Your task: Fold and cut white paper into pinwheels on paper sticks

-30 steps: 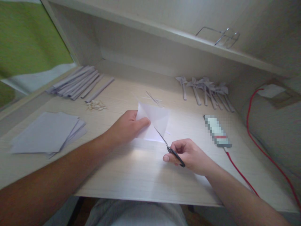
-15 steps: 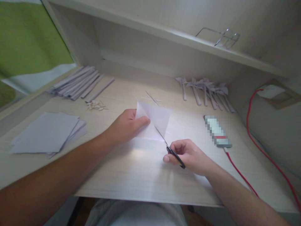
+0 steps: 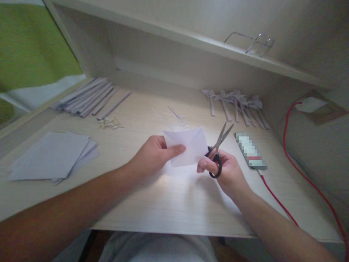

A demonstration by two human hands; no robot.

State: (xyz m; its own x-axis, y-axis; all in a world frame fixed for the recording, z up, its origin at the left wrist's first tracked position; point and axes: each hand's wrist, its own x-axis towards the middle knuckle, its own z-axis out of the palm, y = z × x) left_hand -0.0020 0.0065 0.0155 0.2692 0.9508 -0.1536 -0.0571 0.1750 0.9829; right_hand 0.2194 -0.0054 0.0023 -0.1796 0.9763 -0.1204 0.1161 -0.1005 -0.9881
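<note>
A white square sheet of paper (image 3: 192, 145) is pinched between thumb and fingers of my left hand (image 3: 160, 154), raised a little over the desk. Crease or cut lines run in from its corners. My right hand (image 3: 226, 165) has black-handled scissors (image 3: 218, 145) looped on its fingers, their blades slightly apart and pointing up and away from the sheet. The right thumb and fingertips touch the paper's lower right corner. Behind the sheet, thin paper strips (image 3: 175, 113) lie on the desk.
On the left are stacked paper sheets (image 3: 51, 156), rolled paper tubes (image 3: 87, 98) and a small pile of pale bits (image 3: 110, 123). Several paper pinwheels (image 3: 236, 103) lie back right. A phone (image 3: 249, 151) with a red cable (image 3: 278, 198) is at right. A shelf (image 3: 191, 38) overhangs the back.
The scissors have left the paper and swung from pointing into it to pointing upward. The sheet has turned and shifted right, and my right fingers now meet its corner.
</note>
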